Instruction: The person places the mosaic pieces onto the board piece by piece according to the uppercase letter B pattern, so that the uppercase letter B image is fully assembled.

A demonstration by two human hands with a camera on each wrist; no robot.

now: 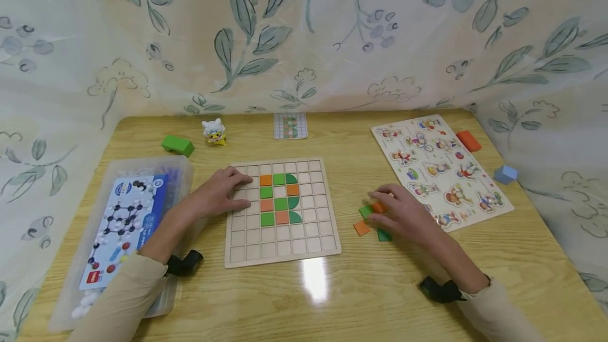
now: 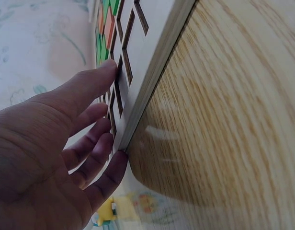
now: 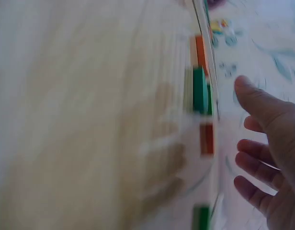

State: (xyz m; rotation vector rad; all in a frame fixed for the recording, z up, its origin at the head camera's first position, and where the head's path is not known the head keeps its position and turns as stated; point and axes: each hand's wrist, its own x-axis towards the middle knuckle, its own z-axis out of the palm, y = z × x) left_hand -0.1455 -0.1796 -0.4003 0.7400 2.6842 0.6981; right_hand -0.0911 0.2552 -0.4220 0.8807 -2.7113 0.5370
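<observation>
A square wooden grid board [image 1: 285, 249] lies flat on the table, with several orange, pink and green tiles in its cells. Dark green curved tiles [image 1: 294, 203] line the right side of that pattern. My left hand [image 1: 216, 191] rests on the board's left edge, thumb and fingers spread and relaxed. Above a small group of loose tiles my right hand [image 1: 406, 215] hovers, fingers spread and nothing held. An orange tile [image 1: 362, 227], a light green tile [image 1: 365, 211] and a dark green tile [image 1: 383, 236] show there; the hand partly covers the group.
A printed pattern card [image 1: 291, 126] lies behind the board. At left stands a plastic box [image 1: 163, 300] with a molecule-model label. A picture puzzle board [image 1: 394, 154], red block [image 1: 469, 141] and blue block [image 1: 505, 174] sit right. A toy figure [image 1: 214, 132] and green block [image 1: 178, 145] stand back left.
</observation>
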